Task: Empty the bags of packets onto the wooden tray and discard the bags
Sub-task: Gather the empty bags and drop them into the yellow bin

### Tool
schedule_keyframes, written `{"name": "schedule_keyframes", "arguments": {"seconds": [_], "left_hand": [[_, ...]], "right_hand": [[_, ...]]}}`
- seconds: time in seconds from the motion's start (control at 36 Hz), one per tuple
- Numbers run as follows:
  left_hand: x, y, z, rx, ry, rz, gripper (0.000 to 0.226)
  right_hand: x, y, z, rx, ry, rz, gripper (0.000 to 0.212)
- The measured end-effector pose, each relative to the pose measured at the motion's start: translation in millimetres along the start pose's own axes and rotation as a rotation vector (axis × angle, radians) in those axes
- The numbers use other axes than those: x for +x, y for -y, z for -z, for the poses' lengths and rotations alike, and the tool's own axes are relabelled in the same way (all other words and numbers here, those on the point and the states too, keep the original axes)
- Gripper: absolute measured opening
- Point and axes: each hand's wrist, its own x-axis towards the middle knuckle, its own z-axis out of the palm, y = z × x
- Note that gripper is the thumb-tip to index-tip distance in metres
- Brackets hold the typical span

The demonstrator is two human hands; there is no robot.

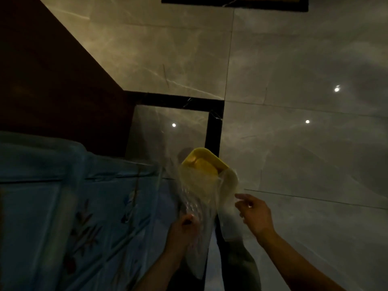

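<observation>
Clear plastic bags, crumpled, hang at frame centre-bottom, over a yellow bin standing on the floor; bag tops drape over the bin's near rim, bin open at approx 12 o'clock from the hands. Left hand at 6 o'clock of the bin, grip closed round a bunch of the plastic. Right hand at approx 4 o'clock of the bin, grip loosely open, fingers stretched toward the bags' right edge; can't tell if touching. Blue floral bedsheet fills 9 o'clock side, just beside the bags. Glossy marble floor w/ black inlay strip beyond, light spots reflected. Dark wood panel at 10 o'clock. Scene dim, no packets or tray seen.
</observation>
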Motion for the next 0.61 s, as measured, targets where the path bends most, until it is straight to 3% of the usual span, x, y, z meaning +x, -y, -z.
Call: {"name": "schedule_keyframes", "arguments": {"seconds": [0.14,0.33,0.5,0.61], "left_hand": [[37.4,4.7,-24.8,0.024,-0.006,0.082,0.033],[85.8,-2.6,-41.0,0.000,0.071,0.123,0.014],[139.0,-6.9,-43.7,-0.105,0.106,0.199,0.013],[175.3,-9.7,-43.8,-0.102,0.160,0.260,0.014]], "right_hand": [[44.5,-34.4,-26.3,-0.151,0.044,0.011,0.023],[100.0,-60.2,-56.4,-0.271,0.064,0.122,0.022],[148.0,-57.5,-78.5,-0.280,0.085,0.039,0.039],[179.0,-48.9,-92.8,-0.351,0.126,0.064,0.033]]}}
